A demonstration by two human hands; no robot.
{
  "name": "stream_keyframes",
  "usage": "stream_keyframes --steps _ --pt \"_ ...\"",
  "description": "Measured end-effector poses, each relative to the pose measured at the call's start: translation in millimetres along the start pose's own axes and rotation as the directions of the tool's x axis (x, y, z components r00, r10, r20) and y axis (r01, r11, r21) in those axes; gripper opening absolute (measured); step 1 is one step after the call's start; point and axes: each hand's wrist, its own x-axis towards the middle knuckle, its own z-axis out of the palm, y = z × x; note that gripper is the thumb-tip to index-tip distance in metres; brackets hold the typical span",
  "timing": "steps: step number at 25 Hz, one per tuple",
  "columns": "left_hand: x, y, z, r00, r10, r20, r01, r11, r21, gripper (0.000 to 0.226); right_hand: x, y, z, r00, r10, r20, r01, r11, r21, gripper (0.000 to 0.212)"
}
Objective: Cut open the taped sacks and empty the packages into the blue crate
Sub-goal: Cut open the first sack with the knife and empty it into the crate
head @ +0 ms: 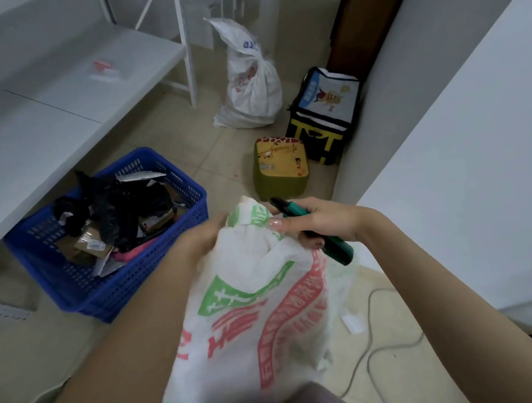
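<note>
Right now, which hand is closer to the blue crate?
Left. The left hand grips the sack beside the blue crate; the right hand, holding a green cutter, is beyond the sack.

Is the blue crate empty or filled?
Partly filled: the blue crate holds black bags and a brown parcel.
</note>
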Motion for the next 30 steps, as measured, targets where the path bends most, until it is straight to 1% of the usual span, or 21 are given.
stream_keyframes --steps 1,2,3,4,5,6,7,9,10,11,13,15,16,18,20,22,23,24,25,27,30 --pt "3.6 5.6 -3.7 0.997 0.08 -0.019 -0.078 0.993 0.093 0.022 4.2 14.6 -1.9 0.997 0.074 0.008 -0.074 0.997 -0.031 0.022" --pt "2.1 14.3 -7.0 0.988 0.142 -0.062 -0.133 0.983 0.129 0.025 9.1 33.5 -2.9 0.988 0.152 0.014 -0.149 0.981 -0.12 0.036" --pt "5.4 22.2 -13.9 0.976 0.188 -0.105 -0.179 0.98 0.091 0.026 13.5 54.1 -1.8 0.973 0.23 0.003 -0.223 0.943 -0.248 0.051" --pt "7.9 27.9 -23.7 0.967 0.21 -0.147 -0.207 0.978 0.032 0.027 15.7 74.4 2.0 0.957 0.29 -0.03 -0.279 0.884 -0.376 0.059" --pt "8.6 34.0 -30.2 0.946 0.245 -0.212 -0.256 0.966 -0.026 0.027 16.7 91.7 7.7 0.944 0.321 -0.081 -0.321 0.826 -0.463 0.058" --pt "7.0 38.7 -36.4 0.921 0.26 -0.289 -0.281 0.959 -0.033 0.029 16.3 105.0 13.6 0.931 0.34 -0.133 -0.36 0.795 -0.489 0.053" --pt "7.2 43.2 -40.7 0.88 0.295 -0.373 -0.332 0.942 -0.039 0.032 15.7 115.9 18.6 0.921 0.358 -0.153 -0.386 0.79 -0.476 0.046" --pt "5.2 50.5 -49.3 0.77 0.316 -0.554 -0.432 0.898 -0.088 0.036 14.2 130.4 26.2 0.909 0.398 -0.126 -0.408 0.782 -0.472 0.03" --pt "2.2 54.4 -55.0 0.727 0.303 -0.616 -0.471 0.873 -0.127 0.035 12.4 133.3 28.6 0.909 0.396 -0.133 -0.409 0.78 -0.473 0.021" --pt "2.9 56.7 -62.8 0.698 0.301 -0.65 -0.497 0.857 -0.137 0.033 10.1 132.8 29.4 0.91 0.375 -0.175 -0.413 0.794 -0.446 0.02" --pt "-5.8 63.6 -72.1 0.678 0.353 -0.644 -0.535 0.838 -0.105 0.031 8.1 123.0 28.3 0.899 0.298 -0.32 -0.399 0.859 -0.322 0.022" --pt "-14.3 71.3 -71.5 0.649 0.437 -0.623 -0.58 0.814 -0.032 0.034 11.7 101.4 25.7 0.873 0.185 -0.451 -0.302 0.931 -0.204 0.023" --pt "-17.4 74.4 -71.0 0.634 0.473 -0.612 -0.598 0.801 -0.001 0.034 15.6 87.4 23.6 0.858 0.125 -0.498 -0.245 0.952 -0.183 0.028" --pt "-26.7 80.8 -70.4 0.61 0.52 -0.598 -0.628 0.777 0.036 0.034 28.0 59.3 22.6 0.832 0.032 -0.553 -0.147 0.975 -0.165 0.05" --pt "-39.7 87.2 -72.1 0.582 0.548 -0.601 -0.665 0.746 0.036 0.036 43.9 31.6 25.6 0.847 -0.068 -0.527 -0.021 0.987 -0.16 0.074" --pt "-59.5 94.9 -75.2 0.566 0.545 -0.618 -0.707 0.707 -0.024 0.041 66.6 2.2 33.2 0.896 -0.161 -0.413 0.126 0.986 -0.111 0.093" --pt "-68.9 99.3 -77.8 0.564 0.539 -0.626 -0.734 0.674 -0.08 0.045 77.1 -10.8 37.9 0.918 -0.18 -0.353 0.167 0.984 -0.066 0.102" --pt "-80.0 104.7 -83.8 0.558 0.533 -0.636 -0.765 0.628 -0.144 0.048 88.9 -21.3 42.7 0.937 -0.18 -0.298 0.172 0.984 -0.051 0.109" --pt "-87.7 110.3 -93.1 0.543 0.53 -0.652 -0.796 0.572 -0.198 0.044 98.9 -26.4 45.7 0.954 -0.164 -0.251 0.151 0.986 -0.072 0.113" --pt "-104.2 116.3 -119.7 0.519 0.516 -0.681 -0.828 0.501 -0.251 0.022 111.9 -22.6 48.5 0.976 -0.119 -0.182 0.083 0.978 -0.192 0.113" --pt "-114.0 108.7 -163.4 0.56 0.483 -0.673 -0.807 0.503 -0.31 0.057 119.7 -1.2 46.5 0.99 -0.06 -0.126 0.007 0.924 -0.383 0.107"
